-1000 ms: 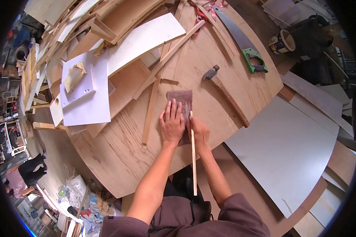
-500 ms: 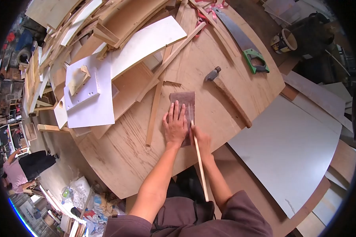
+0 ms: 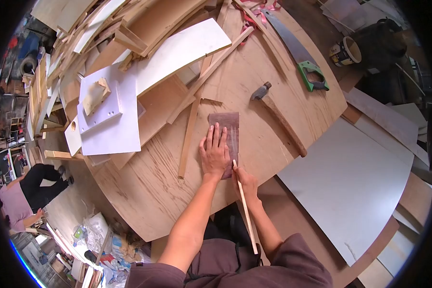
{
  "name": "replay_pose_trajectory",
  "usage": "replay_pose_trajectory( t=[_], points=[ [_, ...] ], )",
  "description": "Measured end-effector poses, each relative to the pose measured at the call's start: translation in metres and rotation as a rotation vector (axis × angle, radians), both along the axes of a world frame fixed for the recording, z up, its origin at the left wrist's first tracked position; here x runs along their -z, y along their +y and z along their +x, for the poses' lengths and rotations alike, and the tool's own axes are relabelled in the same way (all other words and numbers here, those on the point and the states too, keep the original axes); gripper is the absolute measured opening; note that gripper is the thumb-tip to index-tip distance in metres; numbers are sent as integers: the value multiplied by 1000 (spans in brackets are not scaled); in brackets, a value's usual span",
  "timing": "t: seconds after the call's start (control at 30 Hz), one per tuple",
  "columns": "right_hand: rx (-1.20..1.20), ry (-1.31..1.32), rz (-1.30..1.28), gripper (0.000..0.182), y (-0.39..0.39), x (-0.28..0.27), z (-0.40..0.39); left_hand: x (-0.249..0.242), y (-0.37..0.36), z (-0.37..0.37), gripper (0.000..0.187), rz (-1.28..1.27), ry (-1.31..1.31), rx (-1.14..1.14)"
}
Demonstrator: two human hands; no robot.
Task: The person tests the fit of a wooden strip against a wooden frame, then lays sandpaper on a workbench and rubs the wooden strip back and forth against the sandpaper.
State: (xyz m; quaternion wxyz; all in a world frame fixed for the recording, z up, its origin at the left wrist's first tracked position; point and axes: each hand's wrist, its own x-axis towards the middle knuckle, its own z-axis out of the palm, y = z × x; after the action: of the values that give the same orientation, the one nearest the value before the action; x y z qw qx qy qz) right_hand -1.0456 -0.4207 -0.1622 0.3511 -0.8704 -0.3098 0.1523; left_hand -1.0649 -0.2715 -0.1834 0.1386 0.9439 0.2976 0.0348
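A brown sheet of sandpaper (image 3: 230,126) lies on the plywood tabletop (image 3: 144,201), with pale streaks along its right side. My left hand (image 3: 216,152) rests flat on it, fingers stretched out. Close beside it, my right hand (image 3: 246,181) is wrapped round a thin wooden strip (image 3: 246,213). The strip's far tip is at the sheet's lower right part, and its other end reaches back toward my body. Part of the sandpaper is hidden under my left hand.
A hammer (image 3: 284,122) and a green-handled saw (image 3: 313,77) lie to the right. Wood offcuts and a white board (image 3: 185,53) are piled at the left and back. A large pale panel (image 3: 355,177) lies right of the table. Another person (image 3: 24,197) is at far left.
My right hand has drawn the wooden strip back toward my body. My left hand stays on the sandpaper. The person at far left has shifted position.
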Motion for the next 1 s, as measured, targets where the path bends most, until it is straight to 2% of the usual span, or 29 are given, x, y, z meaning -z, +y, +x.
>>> replay_pose_trajectory(
  t=[0.03, 0.27, 0.4, 0.47, 0.57, 0.63, 0.7, 0.87, 1.0],
  points=[
    [-12, 3, -27, 13, -2, -4, -2, 1, -1, 0, 56, 12, 8, 6],
    [12, -20, 67, 2, 62, 1, 56, 7, 3, -2, 59, 20, -36, 11],
    [-14, 57, 69, 2, 8, -3, 12, 3, -2, -1, 58, 19, 21, 21],
    [-2, 40, -21, 2, -1, -4, 4, 1, 0, -2, 58, 43, 60, 31],
    [-3, 6, 59, 5, 37, -8, 34, 2, 0, 1, 57, 48, 46, 28],
    [4, -13, 132, 7, 59, 0, 52, 4, 0, 0, 58, -26, -83, 5],
    [6, 54, 173, 7, 63, -4, 57, 1, 2, -2, 57, -18, -60, 16],
    [-14, 52, 34, 4, 7, -8, 12, 3, 2, 0, 53, 19, 27, 21],
    [-20, 37, 26, 4, 52, 0, 51, 7, 2, -1, 54, 1, -51, 18]
  ],
)
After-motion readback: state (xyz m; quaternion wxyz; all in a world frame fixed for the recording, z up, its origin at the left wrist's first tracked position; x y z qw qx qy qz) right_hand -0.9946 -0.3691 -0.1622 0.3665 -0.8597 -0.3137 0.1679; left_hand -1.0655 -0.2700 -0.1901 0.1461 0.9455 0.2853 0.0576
